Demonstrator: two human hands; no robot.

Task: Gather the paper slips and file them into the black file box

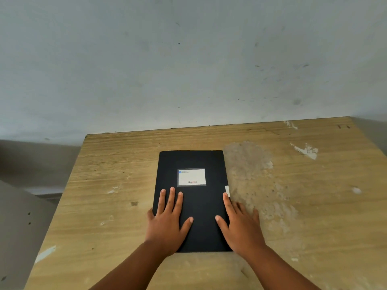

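A black file box (193, 204) lies flat and closed on a worn wooden table (109, 181), roughly in the middle of the tabletop and a little nearer the table's front edge than its far edge. Its long sides run from front to back. A white label (191, 177) in a clear sleeve sits on the lid, in the half toward the far edge; it carries a small blue patch in one corner and some print too small to read. A small white tab (227, 191) sticks out at the box's right edge, about halfway along it.

Two bare hands rest on the box's front half. The left hand (167, 222) lies palm down on the lid near the box's left edge, fingers straight and slightly spread, thumb angled toward the middle; it grips nothing. One finger hangs off the box's left edge. The right hand (240, 225) lies flat across the box's right edge, its thumb and first finger on the lid, the other fingers on the table beside it. Its fingers are also spread and hold nothing. The tip of the first finger sits just below the white tab; whether it touches the tab cannot be told.

The tabletop is pale, streaked wood with scuffs. A large rough, greyish patch (251, 164) lies just to the right of the box, and scraps of white residue (306, 150) show toward the far right corner. Behind the far edge stands a pale wall (188, 59) with small dark marks.
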